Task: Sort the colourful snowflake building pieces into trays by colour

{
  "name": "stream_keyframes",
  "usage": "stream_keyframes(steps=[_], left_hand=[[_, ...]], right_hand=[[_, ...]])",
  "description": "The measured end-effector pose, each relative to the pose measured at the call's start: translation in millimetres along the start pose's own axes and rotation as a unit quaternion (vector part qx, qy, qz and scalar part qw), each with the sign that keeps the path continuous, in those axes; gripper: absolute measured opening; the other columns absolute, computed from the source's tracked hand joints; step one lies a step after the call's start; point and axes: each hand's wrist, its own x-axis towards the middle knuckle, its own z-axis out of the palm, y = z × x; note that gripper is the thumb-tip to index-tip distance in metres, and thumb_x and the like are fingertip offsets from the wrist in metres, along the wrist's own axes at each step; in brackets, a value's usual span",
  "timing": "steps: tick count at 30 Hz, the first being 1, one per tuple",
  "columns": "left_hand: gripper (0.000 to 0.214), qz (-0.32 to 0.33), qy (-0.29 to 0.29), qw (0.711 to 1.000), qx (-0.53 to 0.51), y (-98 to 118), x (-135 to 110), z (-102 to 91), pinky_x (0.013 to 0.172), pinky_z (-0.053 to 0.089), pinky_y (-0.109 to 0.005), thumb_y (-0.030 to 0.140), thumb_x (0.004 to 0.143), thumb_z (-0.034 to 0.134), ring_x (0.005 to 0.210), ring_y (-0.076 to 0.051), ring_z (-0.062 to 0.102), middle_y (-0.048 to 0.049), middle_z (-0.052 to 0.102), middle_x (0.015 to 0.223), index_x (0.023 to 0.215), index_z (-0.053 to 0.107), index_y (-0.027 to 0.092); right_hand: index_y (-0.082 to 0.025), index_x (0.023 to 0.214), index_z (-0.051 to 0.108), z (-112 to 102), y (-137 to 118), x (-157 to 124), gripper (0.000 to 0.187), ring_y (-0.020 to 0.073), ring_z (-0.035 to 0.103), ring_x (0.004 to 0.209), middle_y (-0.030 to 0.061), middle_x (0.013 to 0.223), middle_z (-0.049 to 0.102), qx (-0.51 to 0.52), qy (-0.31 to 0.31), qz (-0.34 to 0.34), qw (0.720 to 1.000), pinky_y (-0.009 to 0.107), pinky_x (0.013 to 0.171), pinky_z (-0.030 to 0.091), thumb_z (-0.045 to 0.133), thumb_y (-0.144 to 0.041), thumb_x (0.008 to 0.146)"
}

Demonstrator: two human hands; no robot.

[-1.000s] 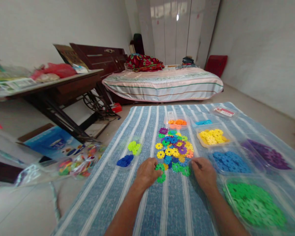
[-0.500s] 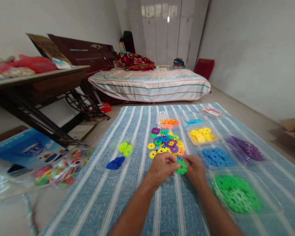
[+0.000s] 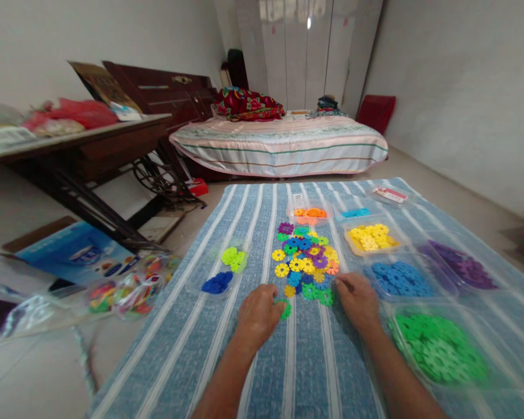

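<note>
A heap of mixed coloured snowflake discs (image 3: 306, 262) lies on the blue striped cloth (image 3: 305, 372). At the heap's near left corner, my left hand (image 3: 259, 314) rests knuckles up, its fingers curled onto a green disc (image 3: 284, 308). My right hand (image 3: 358, 299) sits at the heap's near right corner. Its fingers are curled down beside some green discs (image 3: 324, 297), and whatever they hold is hidden. The two hands lie apart on the cloth.
Clear trays hold sorted discs: green (image 3: 441, 351), blue (image 3: 398, 278), purple (image 3: 461, 267), yellow (image 3: 369, 237), orange (image 3: 311, 213). A left tray (image 3: 224, 272) has lime and dark blue ones. Bags of discs (image 3: 122, 294) lie off the cloth, by a dark table (image 3: 91, 145). Beyond stands a bed (image 3: 283, 145).
Half a second ago both hands met over a green disc above the cloth. They have since parted and dropped to the heap's near corners.
</note>
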Motion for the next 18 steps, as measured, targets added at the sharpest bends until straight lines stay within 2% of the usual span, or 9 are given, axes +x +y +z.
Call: stream_keyframes(steps=[2, 6, 14, 18], left_hand=[[0.008, 0.002, -0.016, 1.0, 0.009, -7.3, -4.1, 3.5, 0.07, 0.037, -0.025, 0.024, 0.074, 0.059, 0.082, -0.017, 0.059, -0.0028, 0.062, 0.085, 0.079, 0.061, 0.019], [0.009, 0.028, -0.018, 0.999, 0.006, -8.4, -6.4, 9.7, 0.069, 0.037, -0.025, 0.022, 0.072, 0.06, 0.082, -0.017, 0.058, -0.0022, 0.061, 0.086, 0.08, 0.059, 0.019], [0.008, 0.005, -0.025, 0.996, -0.081, -12.9, -5.5, 11.5, 0.057, 0.031, -0.022, 0.016, 0.07, 0.059, 0.061, -0.011, 0.051, 0.0051, 0.051, 0.061, 0.071, 0.052, 0.019], [0.007, 0.037, -0.031, 0.983, -0.175, -8.8, -8.6, 10.2, 0.054, 0.032, -0.021, 0.016, 0.069, 0.055, 0.058, -0.011, 0.049, 0.0056, 0.049, 0.056, 0.064, 0.05, 0.019]], right_hand=[[-0.019, 0.078, 0.069, -0.1, 0.2, -0.3, 0.029, 0.0209, 0.057, 0.081, 0.0052, 0.081, 0.067, 0.002, 0.0, 0.0, 1.0, 0.032, 0.074, 0.041, 0.047, -0.038, 0.08], [-0.019, 0.078, 0.069, -0.2, 0.5, -0.4, 0.029, 0.0209, 0.057, 0.081, 0.0052, 0.081, 0.067, 0.004, -0.002, 0.001, 1.0, 0.032, 0.074, 0.041, 0.047, -0.038, 0.08], [-0.02, 0.078, 0.069, 0.3, 0.5, -0.4, 0.029, 0.0208, 0.057, 0.081, 0.0046, 0.08, 0.067, 0.001, 0.003, 0.0, 1.0, 0.032, 0.074, 0.041, 0.046, -0.038, 0.08], [-0.02, 0.077, 0.069, 0.6, 0.1, 0.1, 0.029, 0.0206, 0.056, 0.08, 0.0048, 0.08, 0.067, -0.004, 0.002, -0.002, 1.0, 0.032, 0.074, 0.042, 0.046, -0.038, 0.081]])
